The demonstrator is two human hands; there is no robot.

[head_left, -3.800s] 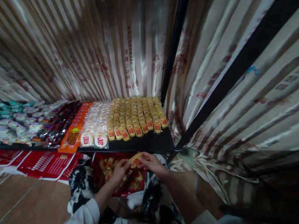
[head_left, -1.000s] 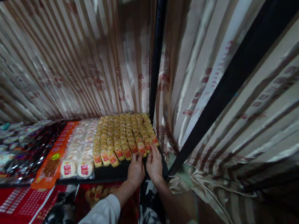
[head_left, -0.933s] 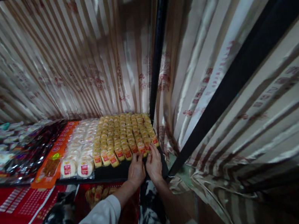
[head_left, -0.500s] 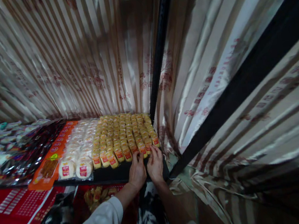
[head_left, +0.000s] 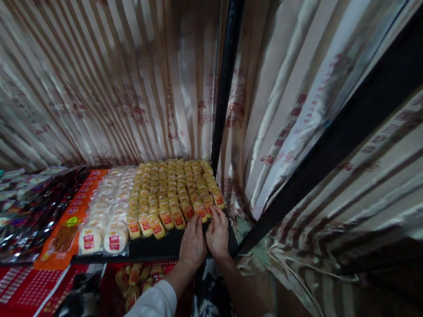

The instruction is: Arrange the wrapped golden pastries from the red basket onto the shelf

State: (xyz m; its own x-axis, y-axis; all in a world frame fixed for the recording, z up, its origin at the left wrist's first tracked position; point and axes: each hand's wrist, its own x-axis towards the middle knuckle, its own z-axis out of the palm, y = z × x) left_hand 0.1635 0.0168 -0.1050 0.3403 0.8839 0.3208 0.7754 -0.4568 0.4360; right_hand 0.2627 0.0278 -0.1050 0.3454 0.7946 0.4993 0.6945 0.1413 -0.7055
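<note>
Small wrapped yellow cakes with red labels stand in tight rows on a black shelf. My left hand reaches to the front of these rows, its fingers stretched forward and lying together. Close beside it, to the right, my right hand has its fingertips against the front cakes near the shelf's right end. Between the fingertips of both hands a front cake shows its label. Neither hand visibly grips anything; the undersides of the fingers are hidden.
White round packs, an orange packet and dark shiny packets lie leftward. Below the shelf, a red crate holds loose yellow packs. Black metal posts and a striped curtain enclose the back and right.
My left hand has drawn back slightly from the front cakes, its fingers now straighter. My right hand stays at the same cakes. The view has shifted slightly.
</note>
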